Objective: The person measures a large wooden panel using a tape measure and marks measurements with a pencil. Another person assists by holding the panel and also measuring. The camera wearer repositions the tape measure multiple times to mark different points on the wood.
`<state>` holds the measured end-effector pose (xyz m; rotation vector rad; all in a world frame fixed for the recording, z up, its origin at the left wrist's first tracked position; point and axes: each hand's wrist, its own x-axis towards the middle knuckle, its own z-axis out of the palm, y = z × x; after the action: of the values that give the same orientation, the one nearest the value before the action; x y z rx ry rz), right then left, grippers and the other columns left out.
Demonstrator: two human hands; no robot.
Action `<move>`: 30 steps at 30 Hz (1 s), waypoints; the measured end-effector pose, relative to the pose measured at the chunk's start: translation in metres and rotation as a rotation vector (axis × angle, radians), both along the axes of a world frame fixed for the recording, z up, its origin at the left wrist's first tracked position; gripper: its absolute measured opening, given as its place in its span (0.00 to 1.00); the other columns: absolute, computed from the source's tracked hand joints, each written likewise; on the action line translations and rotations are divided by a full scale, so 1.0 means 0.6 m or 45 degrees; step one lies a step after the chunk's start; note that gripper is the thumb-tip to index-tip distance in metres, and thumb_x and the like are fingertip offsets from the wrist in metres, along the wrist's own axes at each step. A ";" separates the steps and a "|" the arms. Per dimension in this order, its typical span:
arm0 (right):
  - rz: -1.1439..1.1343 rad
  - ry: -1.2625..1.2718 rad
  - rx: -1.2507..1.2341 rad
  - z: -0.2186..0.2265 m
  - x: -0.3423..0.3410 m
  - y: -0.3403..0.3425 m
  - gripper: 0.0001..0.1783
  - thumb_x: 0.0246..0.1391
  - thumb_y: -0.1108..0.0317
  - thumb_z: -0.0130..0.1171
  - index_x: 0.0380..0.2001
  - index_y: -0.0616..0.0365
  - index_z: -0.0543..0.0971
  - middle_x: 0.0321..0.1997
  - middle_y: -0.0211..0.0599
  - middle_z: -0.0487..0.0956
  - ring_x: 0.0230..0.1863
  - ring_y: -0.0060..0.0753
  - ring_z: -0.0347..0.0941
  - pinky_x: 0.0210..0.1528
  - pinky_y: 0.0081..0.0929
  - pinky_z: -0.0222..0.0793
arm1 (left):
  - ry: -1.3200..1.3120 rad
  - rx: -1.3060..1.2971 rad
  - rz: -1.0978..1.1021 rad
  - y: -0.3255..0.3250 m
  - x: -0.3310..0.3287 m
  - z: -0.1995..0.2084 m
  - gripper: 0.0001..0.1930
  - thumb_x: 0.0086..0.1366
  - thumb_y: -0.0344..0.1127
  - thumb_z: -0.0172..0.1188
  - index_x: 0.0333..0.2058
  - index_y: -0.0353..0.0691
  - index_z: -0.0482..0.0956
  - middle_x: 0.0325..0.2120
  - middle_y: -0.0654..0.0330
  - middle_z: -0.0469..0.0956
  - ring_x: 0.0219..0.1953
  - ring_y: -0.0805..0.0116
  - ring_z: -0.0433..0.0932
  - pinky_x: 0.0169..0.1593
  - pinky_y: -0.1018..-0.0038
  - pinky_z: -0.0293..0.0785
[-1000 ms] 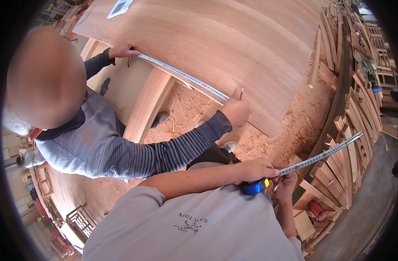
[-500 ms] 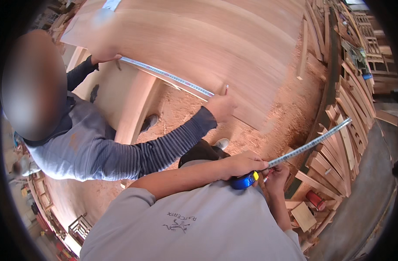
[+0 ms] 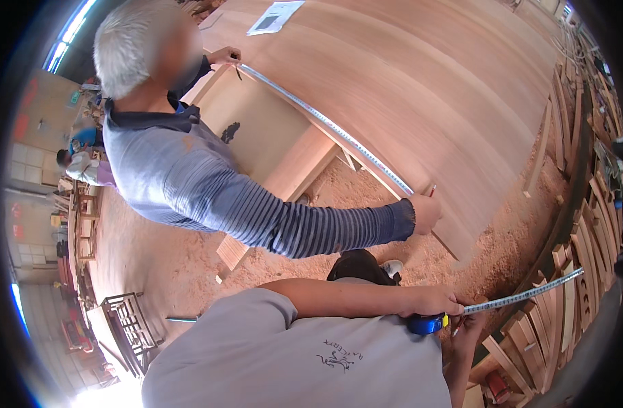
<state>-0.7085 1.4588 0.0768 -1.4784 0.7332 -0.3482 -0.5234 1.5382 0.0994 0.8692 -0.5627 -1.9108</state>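
Note:
A blue and yellow tape measure [image 3: 425, 324] sits in my left hand [image 3: 430, 301], held close against the grey shirt. Its pulled-out blade [image 3: 522, 295] runs off to the right, with the tip in the air over the stacked wood. Right beside it, my right hand [image 3: 469, 325] is closed on a thin red pencil [image 3: 458, 326]; part of this hand is hidden behind the blade and the left hand. On the left, a co-worker in a striped sleeve stretches a second tape [image 3: 325, 121] along the edge of a large wooden panel [image 3: 420, 75], a pencil [image 3: 432, 190] in that person's nearer hand.
A sheet of paper [image 3: 276, 17] lies on the panel. Wood strips [image 3: 580, 251] are stacked along the right, with a red can [image 3: 498, 386] below them. Sawdust [image 3: 492, 272] covers the floor. A dark lattice frame [image 3: 127, 319] stands at lower left, and another person is farther off.
The view has swung up and to the left, so everything sits farther right and lower. Both my hands keep their hold. The co-worker still spans the panel edge with the tape.

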 end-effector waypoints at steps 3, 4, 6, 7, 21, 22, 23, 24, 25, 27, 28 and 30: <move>-0.114 0.007 0.029 -0.006 0.003 0.008 0.12 0.59 0.78 0.61 0.45 0.73 0.80 0.39 0.39 0.83 0.41 0.28 0.79 0.46 0.24 0.75 | 0.021 0.073 0.008 0.006 -0.005 0.001 0.18 0.74 0.40 0.49 0.43 0.30 0.80 0.32 0.56 0.82 0.24 0.71 0.79 0.31 0.75 0.76; -0.151 0.002 0.064 -0.011 -0.001 0.010 0.11 0.59 0.78 0.61 0.44 0.73 0.80 0.39 0.38 0.83 0.41 0.28 0.79 0.46 0.24 0.74 | 0.009 0.113 -0.012 0.008 -0.004 0.003 0.18 0.74 0.41 0.49 0.42 0.30 0.80 0.31 0.56 0.82 0.24 0.70 0.79 0.30 0.75 0.76; -0.217 -0.005 0.135 -0.022 -0.010 0.014 0.10 0.58 0.78 0.62 0.42 0.73 0.80 0.37 0.36 0.82 0.40 0.27 0.79 0.45 0.24 0.74 | -0.041 0.094 -0.025 0.011 -0.014 -0.009 0.17 0.73 0.42 0.51 0.39 0.31 0.80 0.28 0.57 0.80 0.22 0.69 0.79 0.29 0.73 0.76; -0.279 0.011 0.138 -0.024 -0.013 0.019 0.08 0.57 0.80 0.60 0.40 0.72 0.80 0.36 0.35 0.82 0.39 0.25 0.77 0.43 0.23 0.73 | -0.067 0.096 -0.026 0.012 -0.018 -0.012 0.17 0.73 0.43 0.52 0.38 0.31 0.80 0.27 0.57 0.80 0.22 0.68 0.79 0.28 0.73 0.76; -0.260 -0.105 0.098 -0.084 -0.043 0.026 0.02 0.59 0.77 0.56 0.34 0.61 0.77 0.29 0.20 0.73 0.27 0.09 0.64 0.26 0.11 0.54 | -0.157 0.165 -0.046 0.025 -0.033 -0.048 0.18 0.73 0.44 0.54 0.36 0.32 0.81 0.24 0.57 0.79 0.21 0.68 0.79 0.26 0.72 0.74; -0.277 -0.053 0.077 -0.067 -0.031 0.030 0.01 0.58 0.77 0.56 0.33 0.61 0.77 0.29 0.20 0.74 0.27 0.08 0.64 0.26 0.11 0.54 | -0.160 0.152 -0.051 0.025 -0.031 -0.052 0.18 0.72 0.44 0.54 0.36 0.32 0.81 0.24 0.57 0.79 0.21 0.68 0.79 0.26 0.72 0.74; -0.296 -0.002 0.055 -0.034 -0.011 0.039 0.01 0.58 0.78 0.56 0.32 0.61 0.76 0.29 0.21 0.74 0.27 0.08 0.64 0.26 0.11 0.54 | -0.144 0.162 -0.051 0.024 -0.028 -0.050 0.18 0.72 0.45 0.54 0.36 0.32 0.81 0.23 0.56 0.79 0.21 0.67 0.80 0.26 0.72 0.74; -0.315 0.050 0.033 -0.015 0.002 0.043 0.02 0.58 0.78 0.56 0.31 0.60 0.76 0.28 0.21 0.74 0.28 0.08 0.64 0.26 0.11 0.54 | -0.127 0.172 -0.051 0.024 -0.025 -0.048 0.18 0.72 0.45 0.54 0.37 0.32 0.81 0.23 0.56 0.79 0.21 0.67 0.80 0.26 0.71 0.74; -0.314 0.038 0.053 -0.018 -0.002 0.042 0.02 0.58 0.77 0.57 0.30 0.61 0.75 0.28 0.21 0.74 0.28 0.09 0.65 0.27 0.12 0.55 | -0.113 0.182 -0.052 0.025 -0.026 -0.043 0.19 0.72 0.45 0.55 0.37 0.32 0.81 0.23 0.56 0.79 0.21 0.67 0.80 0.26 0.71 0.74; -0.309 0.016 0.094 -0.029 -0.016 0.038 0.03 0.58 0.76 0.59 0.30 0.61 0.75 0.28 0.22 0.74 0.29 0.10 0.65 0.28 0.13 0.56 | -0.133 0.181 -0.058 0.028 -0.023 -0.029 0.19 0.72 0.46 0.55 0.37 0.32 0.81 0.22 0.55 0.79 0.21 0.66 0.80 0.26 0.71 0.74; -0.312 0.017 0.074 -0.033 -0.019 0.035 0.04 0.58 0.76 0.59 0.30 0.62 0.75 0.28 0.23 0.74 0.30 0.12 0.66 0.29 0.14 0.57 | -0.142 0.180 -0.063 0.029 -0.018 -0.022 0.19 0.71 0.46 0.55 0.38 0.32 0.81 0.22 0.55 0.79 0.21 0.66 0.80 0.26 0.71 0.74; -0.317 0.021 0.033 -0.041 -0.023 0.031 0.05 0.58 0.74 0.61 0.30 0.64 0.75 0.28 0.25 0.75 0.31 0.14 0.67 0.31 0.16 0.61 | -0.113 0.157 -0.059 0.028 -0.019 -0.030 0.19 0.71 0.46 0.55 0.38 0.32 0.80 0.22 0.55 0.79 0.20 0.66 0.80 0.26 0.71 0.73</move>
<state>-0.7225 1.4773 0.0522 -1.3688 0.9348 -0.5144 -0.5346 1.5551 0.0813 1.0321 -0.5259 -1.9733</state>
